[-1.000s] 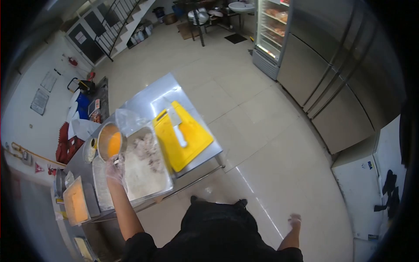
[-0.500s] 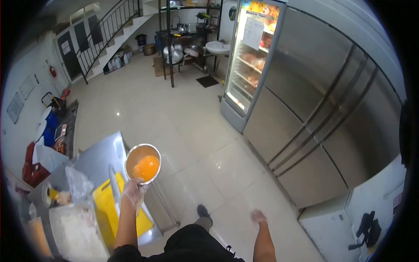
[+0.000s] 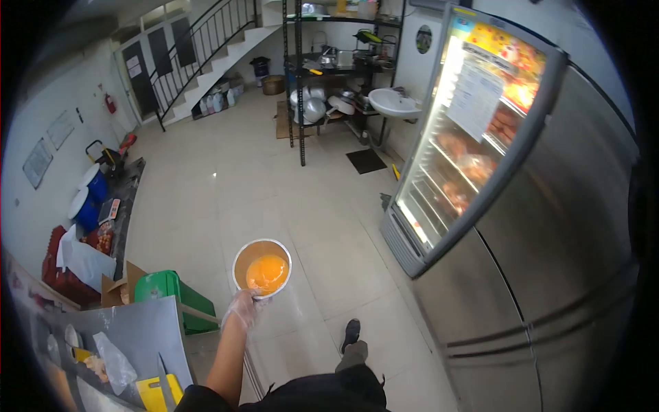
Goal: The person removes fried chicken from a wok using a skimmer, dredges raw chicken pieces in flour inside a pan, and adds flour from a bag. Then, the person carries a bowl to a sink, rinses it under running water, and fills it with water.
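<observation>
My left hand [image 3: 243,307], in a clear plastic glove, is closed on the near rim of a round metal bowl [image 3: 248,258]. Orange liquid [image 3: 269,272], like beaten egg, lies in the bottom of the bowl. The bowl is held out over the tiled floor, just right of the steel table [image 3: 152,329]. On that table a knife [image 3: 165,381] rests on a yellow cutting board [image 3: 149,393], with a clear plastic bag [image 3: 115,362] beside them. My right hand is out of the frame.
A glass-door fridge [image 3: 473,137] and steel cabinets [image 3: 583,206] line the right side. A green bin [image 3: 161,285] stands behind the table. Farther back are a black shelf rack [image 3: 299,103], a sink [image 3: 395,101], a floor mat [image 3: 366,161] and stairs [image 3: 213,58].
I have stepped forward past the table, carrying the bowl in my left hand. The fridge looks nearer, the green bin has come into view, and my right hand has left the frame.
</observation>
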The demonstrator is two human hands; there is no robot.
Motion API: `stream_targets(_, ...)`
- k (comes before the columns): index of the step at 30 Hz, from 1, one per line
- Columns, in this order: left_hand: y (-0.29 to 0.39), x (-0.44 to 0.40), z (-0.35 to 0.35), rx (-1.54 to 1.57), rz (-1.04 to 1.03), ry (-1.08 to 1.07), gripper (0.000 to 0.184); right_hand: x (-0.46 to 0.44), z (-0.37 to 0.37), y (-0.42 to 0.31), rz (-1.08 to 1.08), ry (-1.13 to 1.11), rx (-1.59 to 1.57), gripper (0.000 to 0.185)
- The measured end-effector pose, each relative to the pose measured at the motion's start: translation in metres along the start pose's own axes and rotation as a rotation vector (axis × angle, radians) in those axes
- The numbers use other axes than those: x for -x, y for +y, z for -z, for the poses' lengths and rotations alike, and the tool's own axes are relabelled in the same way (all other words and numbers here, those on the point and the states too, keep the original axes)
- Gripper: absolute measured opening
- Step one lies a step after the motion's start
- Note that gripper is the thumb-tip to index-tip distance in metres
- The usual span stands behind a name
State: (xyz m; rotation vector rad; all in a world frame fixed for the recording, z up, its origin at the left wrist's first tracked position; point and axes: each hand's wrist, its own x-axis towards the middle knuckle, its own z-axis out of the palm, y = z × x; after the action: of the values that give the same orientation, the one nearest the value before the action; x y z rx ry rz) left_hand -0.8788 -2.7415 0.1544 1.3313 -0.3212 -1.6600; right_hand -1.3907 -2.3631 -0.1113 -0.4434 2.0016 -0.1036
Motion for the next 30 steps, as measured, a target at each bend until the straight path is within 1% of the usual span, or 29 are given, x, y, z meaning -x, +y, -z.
stream_targets(1, 0.003, -0.027, -0.005, -0.009, -0.017, -0.006, 0.032, -0.022, 0.016, -0.033, 0.016, -0.011, 0.029, 0.042)
stream_targets(2, 0.014, -0.040, -0.025, 0.054, -0.027, 0.015, 0.032, -0.047, 0.032, -0.067, 0.034, -0.020, 0.062, 0.042)
stream_targets(4, 0.052, -0.072, -0.061, 0.173, -0.062, 0.063, 0.032, -0.094, 0.071, -0.140, 0.089, -0.029, 0.165, 0.042)
stream_targets(5, 0.075, -0.087, -0.080, 0.150, -0.098, 0.092, 0.032, -0.116, 0.096, -0.181, 0.126, -0.027, 0.240, 0.042)
stream_targets(6, 0.096, -0.101, -0.103, 0.135, -0.132, 0.122, 0.032, -0.146, 0.125, -0.224, 0.191, -0.016, 0.380, 0.042)
stream_targets(7, 0.115, -0.116, -0.115, 0.125, -0.151, 0.164, 0.033, -0.174, 0.157, -0.275, 0.263, 0.005, 0.552, 0.042)
stream_targets(9, 0.143, -0.180, -0.113, 0.143, -0.178, 0.121, 0.034, -0.222, 0.219, -0.419, 0.500, 0.106, 1.341, 0.042)
stream_targets(10, 0.160, -0.203, -0.117, 0.159, -0.152, 0.159, 0.034, -0.242, 0.242, -0.508, 0.555, 0.248, 1.504, 0.043)
stream_targets(11, 0.182, -0.229, -0.126, 0.169, -0.132, 0.184, 0.035, -0.326, 0.260, -0.573, 0.638, 0.434, 0.884, 0.036)
stream_targets(12, 0.208, -0.260, -0.136, 0.174, -0.120, 0.197, 0.035, -0.280, 0.263, -0.662, 1.097, 0.668, 0.424, 0.028)
stream_targets(14, 0.252, -0.320, -0.150, 0.190, -0.223, 0.198, 0.031, -0.309, 0.268, -0.803, 1.344, 0.739, 0.365, 0.030)
stream_targets(15, 0.271, -0.348, -0.152, 0.191, -0.260, 0.210, 0.029, -0.272, 0.264, -0.854, 1.169, 0.436, 0.286, 0.029)
stream_targets(16, 0.292, -0.377, -0.154, 0.165, -0.233, 0.251, 0.029, -0.223, 0.257, -0.907, 0.923, 0.175, 0.198, 0.030)
stream_targets(17, 0.320, -0.411, -0.159, 0.147, -0.212, 0.287, 0.029, -0.170, 0.250, -0.961, 0.669, 0.002, 0.153, 0.033)
stream_targets(18, 0.348, -0.446, -0.164, 0.133, -0.194, 0.321, 0.029, -0.260, 0.252, -0.944, 0.930, 0.071, 0.482, 0.034)
stream_targets(19, 0.374, -0.479, -0.167, 0.143, -0.198, 0.313, 0.029, -0.350, 0.253, -0.929, 1.209, 0.315, 0.898, 0.035)
stream_targets(20, 0.398, -0.509, -0.169, 0.146, -0.196, 0.305, 0.029, -0.433, 0.253, -0.917, 1.444, 0.623, 1.165, 0.036)
stream_targets(21, 0.422, -0.537, -0.172, 0.139, -0.198, 0.297, 0.029, -0.426, 0.240, -0.903, 1.266, 0.358, 1.066, 0.033)
stream_targets(22, 0.442, -0.557, -0.173, 0.138, -0.187, 0.316, 0.029, -0.475, 0.231, -0.859, 1.302, 0.443, 1.497, 0.039)
stream_targets(23, 0.469, -0.585, -0.181, 0.128, -0.186, 0.329, 0.029, -0.442, 0.215, -0.858, 0.981, 0.117, 1.295, 0.039)
stream_targets(24, 0.497, -0.614, -0.187, 0.118, -0.195, 0.337, 0.028, -0.405, 0.191, -0.876, 0.506, -0.092, 0.854, 0.039)
stream_targets(25, 0.523, -0.646, -0.192, 0.134, -0.221, 0.355, 0.028, -0.391, 0.172, -0.897, 0.301, -0.137, 0.686, 0.039)
stream_targets(28, 0.580, -0.745, -0.202, 0.220, -0.276, 0.397, 0.028, -0.405, 0.123, -1.003, 0.225, -0.212, 0.660, 0.038)
stream_targets(30, 0.625, -0.809, -0.212, 0.305, -0.302, 0.397, 0.027, -0.426, 0.102, -1.095, 0.245, -0.234, 0.683, 0.038)
